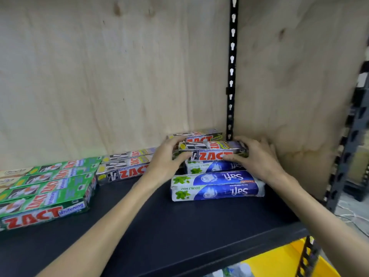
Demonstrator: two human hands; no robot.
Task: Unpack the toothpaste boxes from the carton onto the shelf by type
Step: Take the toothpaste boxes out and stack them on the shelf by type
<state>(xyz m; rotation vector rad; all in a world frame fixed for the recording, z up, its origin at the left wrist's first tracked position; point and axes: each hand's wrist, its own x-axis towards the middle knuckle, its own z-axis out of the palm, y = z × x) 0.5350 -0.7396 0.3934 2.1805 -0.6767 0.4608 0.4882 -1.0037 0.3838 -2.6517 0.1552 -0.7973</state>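
Both my hands hold one silver Zact box by its ends; it rests on top of the blue Safi boxes at the back right of the black shelf. My left hand grips its left end, my right hand its right end. Another silver Zact box lies just behind. Further silver Zact boxes lie in the middle. Green Zact whitening boxes fill the left. The carton is out of view.
Plywood walls close the back and right side, with a black slotted upright in the corner. Beige boxes sit at the far left. A yellow bin shows below the shelf's front edge.
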